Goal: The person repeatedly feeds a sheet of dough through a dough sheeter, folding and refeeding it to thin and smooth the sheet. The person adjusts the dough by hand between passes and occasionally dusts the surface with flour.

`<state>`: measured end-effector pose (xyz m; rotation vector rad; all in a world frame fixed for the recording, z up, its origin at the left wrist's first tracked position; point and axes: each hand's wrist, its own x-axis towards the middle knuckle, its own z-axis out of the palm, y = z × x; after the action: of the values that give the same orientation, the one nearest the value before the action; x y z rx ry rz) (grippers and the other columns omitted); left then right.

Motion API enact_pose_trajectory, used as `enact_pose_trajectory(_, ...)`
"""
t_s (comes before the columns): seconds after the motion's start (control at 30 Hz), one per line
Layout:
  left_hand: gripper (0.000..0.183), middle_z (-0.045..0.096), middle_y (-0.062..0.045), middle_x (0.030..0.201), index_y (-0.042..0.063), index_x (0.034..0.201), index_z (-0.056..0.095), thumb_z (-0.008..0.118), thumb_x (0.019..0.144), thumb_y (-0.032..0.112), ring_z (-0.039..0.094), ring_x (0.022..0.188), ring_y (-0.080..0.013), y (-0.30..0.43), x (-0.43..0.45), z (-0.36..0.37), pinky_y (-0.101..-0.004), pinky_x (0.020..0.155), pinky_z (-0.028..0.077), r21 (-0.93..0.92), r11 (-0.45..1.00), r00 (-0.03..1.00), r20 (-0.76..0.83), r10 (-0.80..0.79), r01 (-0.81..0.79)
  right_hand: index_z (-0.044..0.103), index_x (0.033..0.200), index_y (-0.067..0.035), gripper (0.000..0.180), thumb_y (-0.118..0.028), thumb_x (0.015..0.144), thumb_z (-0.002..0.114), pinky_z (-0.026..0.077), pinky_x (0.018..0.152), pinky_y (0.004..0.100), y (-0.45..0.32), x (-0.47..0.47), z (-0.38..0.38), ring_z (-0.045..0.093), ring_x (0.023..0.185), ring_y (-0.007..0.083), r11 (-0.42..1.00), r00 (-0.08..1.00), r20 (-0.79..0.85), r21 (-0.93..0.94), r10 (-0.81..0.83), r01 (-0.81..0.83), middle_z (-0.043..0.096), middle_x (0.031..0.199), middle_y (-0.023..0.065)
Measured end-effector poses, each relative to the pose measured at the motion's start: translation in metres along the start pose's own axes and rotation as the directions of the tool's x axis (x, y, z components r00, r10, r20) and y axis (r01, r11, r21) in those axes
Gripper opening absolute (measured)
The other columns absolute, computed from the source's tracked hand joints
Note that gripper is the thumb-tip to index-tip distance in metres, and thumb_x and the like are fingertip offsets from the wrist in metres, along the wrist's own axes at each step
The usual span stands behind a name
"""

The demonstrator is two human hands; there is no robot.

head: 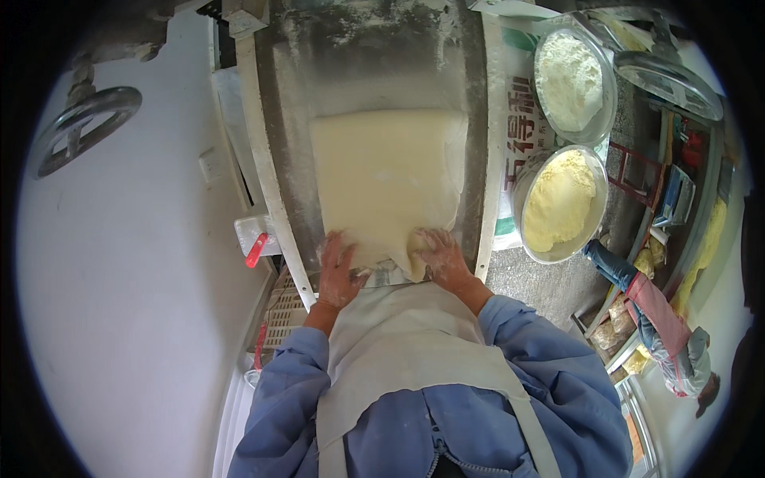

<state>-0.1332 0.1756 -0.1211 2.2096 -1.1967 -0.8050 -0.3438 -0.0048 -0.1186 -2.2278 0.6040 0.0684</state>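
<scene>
A broad sheet of pale dough lies on the floured metal bed before me. My left hand holds the near left corner, with the fingers on top and the thumb by the front edge. At the near right corner, my right hand grips a bunched fold of the dough. Between the hands the near edge is uneven and hangs close to my white apron. Both hands are dusted with flour. The fingertips are partly hidden against the dough.
Raised rails flank the bed. On the right, a bowl of white flour and a bowl of yellow flour stand by a printed sack. Handwheels flank the machine. A red handle lies left. Another person stands right.
</scene>
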Motion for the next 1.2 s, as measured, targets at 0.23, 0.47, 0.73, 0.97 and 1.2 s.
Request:
enact_pose_trajectory(0.23,0.064,0.058,-0.021,0.11,0.0,0.117,0.053,0.081,0.066,0.026,0.055,0.107,-0.0344,0.005,0.033,0.025,-0.0407,0.092,0.043,-0.227,0.632,0.605,-0.184,-0.775,0.741,0.043,0.115,0.003,0.059,-0.009,0.067,0.075,0.041,0.094,0.0421,0.002,-0.001,0.031,0.049,0.112,0.0326,0.47,0.533,-0.092,0.611,0.841,-0.636,0.049,0.119,0.0216)
enact_pose_trajectory(0.47,0.056,0.065,-0.017,0.106,-0.002,0.11,0.062,0.077,0.069,0.033,0.062,0.099,-0.0266,0.007,0.055,0.013,-0.0365,0.085,0.048,-0.19,0.377,0.413,0.214,-0.885,0.906,0.048,0.111,0.004,0.049,-0.014,0.074,0.075,0.051,0.071,0.0322,0.012,0.016,0.038,0.061,0.086,0.0218,-0.158,0.218,0.307,0.843,0.927,-0.514,0.059,0.105,0.0133)
enact_pose_trajectory(0.73,0.053,0.062,-0.012,0.106,-0.001,0.114,0.057,0.075,0.075,0.029,0.061,0.095,-0.0238,-0.013,0.039,0.01,-0.0365,0.081,0.049,-0.545,-0.051,0.371,0.634,-0.678,0.837,0.056,0.108,0.001,0.035,-0.009,0.077,0.069,0.049,0.063,0.0313,0.006,0.006,0.057,0.061,0.081,0.0163,-0.15,0.391,0.405,0.828,0.827,-0.54,0.064,0.096,0.01)
enact_pose_trajectory(0.97,0.045,0.06,-0.01,0.107,-0.001,0.118,0.052,0.07,0.081,0.018,0.059,0.098,-0.0225,0.012,0.041,-0.014,-0.0389,0.083,0.05,-0.584,0.087,0.482,0.567,-0.668,0.807,0.048,0.119,-0.003,0.042,0.001,0.081,0.064,0.05,0.081,0.0271,-0.025,0.03,-0.001,0.06,0.097,0.015,0.111,0.656,0.273,0.87,0.703,-0.481,0.061,0.109,0.0076)
enact_pose_trajectory(1.2,0.039,0.061,-0.012,0.105,-0.001,0.115,0.054,0.068,0.081,0.011,0.062,0.093,-0.0248,0.101,0.062,-0.125,-0.039,0.077,0.054,-0.778,0.066,0.625,0.448,-0.64,0.625,0.039,0.128,-0.004,0.05,0.003,0.083,0.06,0.048,0.089,0.0302,-0.093,0.067,-0.135,0.057,0.106,0.0187,0.162,0.77,0.183,0.923,0.611,-0.348,0.056,0.118,0.0106)
